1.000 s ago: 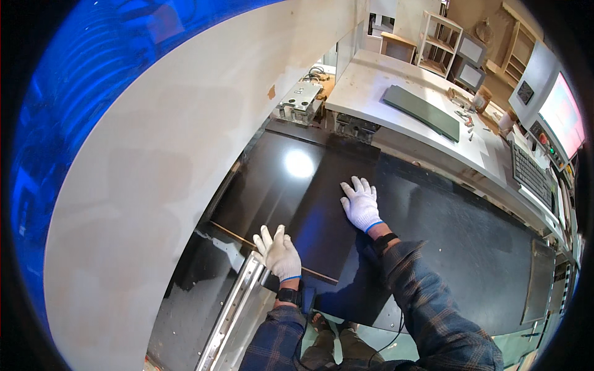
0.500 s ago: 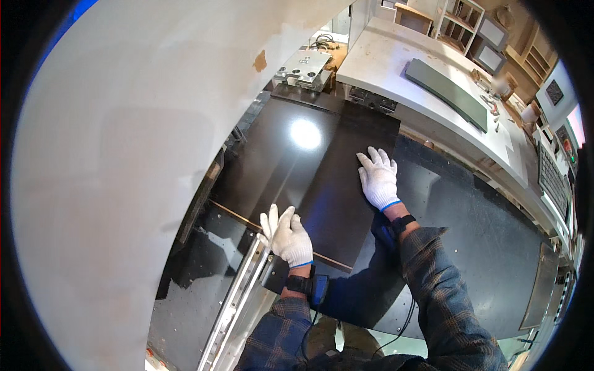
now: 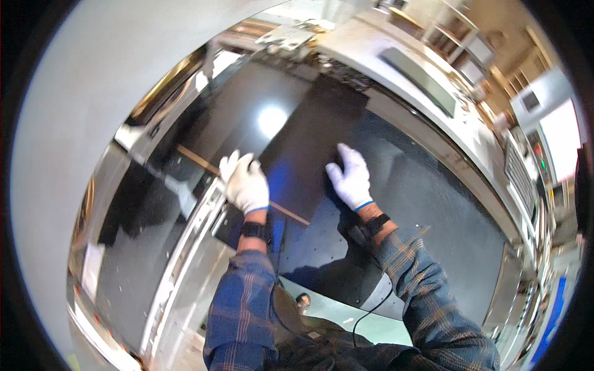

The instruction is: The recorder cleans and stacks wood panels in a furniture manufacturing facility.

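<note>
A large dark panel (image 3: 309, 142) with a thin light-brown near edge lies flat on a black machine table (image 3: 427, 191). Its right part looks darker than its left, where a bright lamp reflection shows. My left hand (image 3: 249, 185), in a white knit glove, rests at the panel's near edge beside a silver metal rail (image 3: 179, 266); its fingers are partly spread. At the panel's right edge is my right hand (image 3: 351, 179), gloved alike, slightly blurred, its fingers extended and the thumb apart. Whether its fingertips touch the panel, I cannot tell.
A big smooth pale surface (image 3: 68, 148) fills the left side. Behind the table runs a white worktop (image 3: 365, 46) carrying a grey-green board (image 3: 419, 80). A keyboard (image 3: 520, 173) and a lit screen (image 3: 560, 145) stand at the right. A black cable (image 3: 374, 309) hangs near me.
The view has shifted, uncovering more of the table and rail at left. My right hand, earlier flat with spread fingers on the panel, is now at its right edge, fingers closer together.
</note>
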Demonstrator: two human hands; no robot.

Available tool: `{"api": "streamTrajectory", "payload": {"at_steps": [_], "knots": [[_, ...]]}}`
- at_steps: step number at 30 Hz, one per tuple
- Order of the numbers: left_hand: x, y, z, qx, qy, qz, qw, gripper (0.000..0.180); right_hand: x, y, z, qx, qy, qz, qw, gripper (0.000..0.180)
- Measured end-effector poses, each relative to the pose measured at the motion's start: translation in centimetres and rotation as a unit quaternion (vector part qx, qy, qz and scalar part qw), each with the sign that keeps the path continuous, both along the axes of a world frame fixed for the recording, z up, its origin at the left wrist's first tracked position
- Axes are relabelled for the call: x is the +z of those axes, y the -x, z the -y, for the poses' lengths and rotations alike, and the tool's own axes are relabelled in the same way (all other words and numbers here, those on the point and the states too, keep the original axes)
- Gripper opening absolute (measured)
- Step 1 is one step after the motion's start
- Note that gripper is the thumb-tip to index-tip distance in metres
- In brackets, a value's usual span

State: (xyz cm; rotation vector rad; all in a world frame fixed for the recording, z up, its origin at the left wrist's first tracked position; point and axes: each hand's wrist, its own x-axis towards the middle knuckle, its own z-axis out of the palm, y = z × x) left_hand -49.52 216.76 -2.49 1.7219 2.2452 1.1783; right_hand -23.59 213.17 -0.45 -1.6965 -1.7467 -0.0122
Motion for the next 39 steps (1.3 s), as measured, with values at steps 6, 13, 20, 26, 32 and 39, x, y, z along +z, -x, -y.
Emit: {"api": "streamTrajectory", "payload": {"at_steps": [6,13,20,26,32,39], "knots": [[0.8,-0.1,-1.3,0.051,0.036,-0.031,0.998,0.013,-0.4,0.0,-0.3,0.037,0.039,-0.036,0.998,0.039],[3.3,1.1,1.8,0.024,0.022,0.059,0.998,0.020,-1.6,-0.9,0.4,0.063,0.080,-0.102,0.990,0.041],[3.2,0.1,0.9,0.041,0.002,0.018,0.999,0.019,-1.5,-2.2,-0.1,0.062,0.029,-0.049,0.996,0.036],[0.2,-0.6,-1.7,0.004,-0.053,0.009,0.999,0.016,-0.3,0.3,-0.1,0.021,-0.023,-0.007,0.999,0.037],[0.3,1.2,-2.0,-0.054,-0.196,0.270,0.941,0.014,2.5,1.7,-0.5,0.000,0.008,0.029,1.000,0.029],[-0.7,-3.4,-1.5,-0.045,-0.454,-0.126,0.881,0.034,3.0,-6.4,6.4,0.033,0.138,-0.016,0.990,0.025]]}}
